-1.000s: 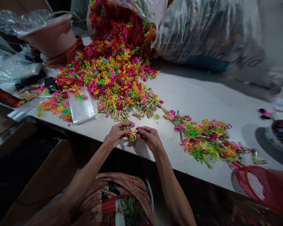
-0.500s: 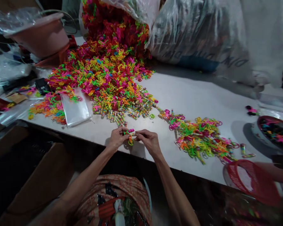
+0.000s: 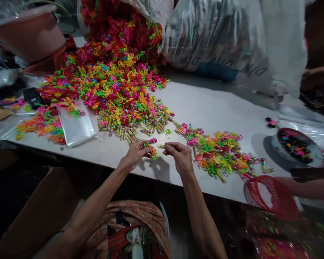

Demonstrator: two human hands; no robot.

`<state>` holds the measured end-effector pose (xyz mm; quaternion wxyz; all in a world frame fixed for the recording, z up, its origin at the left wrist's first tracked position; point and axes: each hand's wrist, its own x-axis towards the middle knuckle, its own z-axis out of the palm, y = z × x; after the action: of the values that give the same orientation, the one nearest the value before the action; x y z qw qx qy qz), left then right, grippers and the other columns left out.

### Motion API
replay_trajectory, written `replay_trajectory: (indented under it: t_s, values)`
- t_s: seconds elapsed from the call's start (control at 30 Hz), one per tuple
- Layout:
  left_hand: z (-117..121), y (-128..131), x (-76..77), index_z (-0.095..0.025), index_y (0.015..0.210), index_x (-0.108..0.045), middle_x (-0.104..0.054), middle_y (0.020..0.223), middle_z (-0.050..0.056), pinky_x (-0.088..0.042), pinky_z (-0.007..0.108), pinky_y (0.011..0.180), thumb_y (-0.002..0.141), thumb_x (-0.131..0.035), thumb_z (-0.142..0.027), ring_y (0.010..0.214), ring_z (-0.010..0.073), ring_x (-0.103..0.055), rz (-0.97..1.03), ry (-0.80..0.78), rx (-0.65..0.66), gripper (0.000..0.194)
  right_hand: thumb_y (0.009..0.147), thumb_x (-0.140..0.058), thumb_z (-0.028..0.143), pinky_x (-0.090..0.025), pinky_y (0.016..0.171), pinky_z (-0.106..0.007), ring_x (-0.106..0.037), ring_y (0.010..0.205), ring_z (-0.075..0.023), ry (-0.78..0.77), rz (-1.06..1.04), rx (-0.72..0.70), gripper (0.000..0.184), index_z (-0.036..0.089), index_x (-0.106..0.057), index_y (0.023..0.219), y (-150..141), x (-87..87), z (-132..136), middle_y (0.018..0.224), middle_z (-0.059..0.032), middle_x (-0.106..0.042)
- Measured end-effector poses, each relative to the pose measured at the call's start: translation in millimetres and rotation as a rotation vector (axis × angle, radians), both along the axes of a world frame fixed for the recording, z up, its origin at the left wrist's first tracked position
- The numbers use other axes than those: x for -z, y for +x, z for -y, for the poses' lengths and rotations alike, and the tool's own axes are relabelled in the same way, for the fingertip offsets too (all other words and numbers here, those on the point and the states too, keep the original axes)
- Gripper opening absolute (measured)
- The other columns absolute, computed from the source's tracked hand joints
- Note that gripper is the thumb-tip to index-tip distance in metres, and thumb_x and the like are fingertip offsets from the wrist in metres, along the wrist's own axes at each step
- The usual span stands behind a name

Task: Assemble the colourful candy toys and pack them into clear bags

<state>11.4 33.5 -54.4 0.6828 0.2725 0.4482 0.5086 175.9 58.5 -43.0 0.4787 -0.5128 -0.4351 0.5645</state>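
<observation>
Near the table's front edge, my left hand [image 3: 135, 155] pinches small colourful plastic toy pieces [image 3: 152, 151] in pink, green, orange and yellow. Facing it, my right hand [image 3: 179, 156] grips a small clear tube with coloured bits [image 3: 161, 146] between thumb and fingers. A narrow gap separates the tube from the pieces. Just beyond my hands lie several similar tubes [image 3: 129, 133], at the foot of a large heap of bright plastic pieces [image 3: 116, 86]. A smaller pile of pieces mixed with tubes [image 3: 218, 151] lies to the right of my right hand.
Clear plastic bags [image 3: 78, 126] lie at left, by a black phone [image 3: 34, 98]. A pink basin [image 3: 29, 34] stands behind. Large filled sacks [image 3: 213, 39] line the back. At right are a bowl of dark pieces [image 3: 277, 144], a red basket [image 3: 270, 196] and another person's arm [image 3: 307, 187].
My right hand has drawn the tube rightward, away from the pieces in my left hand. The view has turned right, and another person's arm has come in at the right edge.
</observation>
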Motion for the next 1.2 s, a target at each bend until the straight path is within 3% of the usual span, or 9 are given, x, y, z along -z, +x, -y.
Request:
replay_trajectory:
  t_s: [0.2, 0.4, 0.63, 0.9, 1.2]
  values:
    - [3.5, -7.6, -4.5, -0.011, 0.088, -0.069, -0.068, 0.066, 0.002, -0.048, 0.022, 0.051, 0.053, -0.086, -0.033, 0.054, 0.0115, -0.061, -0.001, 0.006, 0.026, 0.045, 0.057, -0.083, 0.036, -0.052, 0.058, -0.03, -0.061, 0.052, -0.0134, -0.075, -0.088, -0.073, 0.023, 0.019, -0.073, 0.069, -5.7, 1.4, 5.9, 0.058, -0.0001, -0.067]
    - [6.4, -8.8, -4.1, -0.011, 0.08, -0.065, -0.068, 0.066, 0.002, -0.049, 0.023, 0.051, 0.048, -0.088, -0.029, 0.054, 0.0116, -0.061, 0.116, -0.091, 0.038, 0.043, 0.052, -0.085, 0.034, -0.051, 0.056, -0.03, -0.059, 0.051, -0.0126, -0.169, -0.188, -0.183, 0.024, 0.019, -0.073, 0.067, -6.7, 0.8, 7.7, 0.059, -0.0013, -0.068]
    - [9.4, -3.6, -7.0, -0.012, 0.073, -0.063, -0.067, 0.062, 0.001, -0.045, 0.02, 0.043, 0.044, -0.089, -0.03, 0.049, 0.0101, -0.058, 0.191, -0.122, 0.012, 0.043, 0.048, -0.088, 0.034, -0.05, 0.053, -0.026, -0.059, 0.05, -0.0107, -0.252, -0.249, -0.189, 0.028, 0.019, -0.073, 0.066, -5.1, 2.0, 5.9, 0.063, -0.0022, -0.071]
    - [9.9, -4.3, -6.8, -0.012, 0.075, -0.063, -0.064, 0.061, -0.001, -0.043, 0.018, 0.04, 0.047, -0.088, -0.032, 0.048, 0.0088, -0.056, 0.143, -0.098, -0.024, 0.042, 0.05, -0.089, 0.033, -0.05, 0.055, -0.024, -0.06, 0.052, -0.0098, -0.234, -0.279, -0.204, 0.028, 0.019, -0.073, 0.067, -2.6, 2.0, 5.4, 0.064, -0.0015, -0.071]
    - [15.5, -6.9, -3.2, -0.011, 0.071, -0.064, -0.066, 0.061, 0.001, -0.045, 0.019, 0.048, 0.042, -0.091, -0.035, 0.051, 0.0095, -0.059, 0.195, -0.118, 0.101, 0.046, 0.05, -0.089, 0.036, -0.05, 0.052, -0.023, -0.06, 0.048, -0.0105, -0.234, -0.275, -0.269, 0.028, 0.019, -0.074, 0.067, 0.8, 6.1, 8.8, 0.053, 0.0001, -0.066]
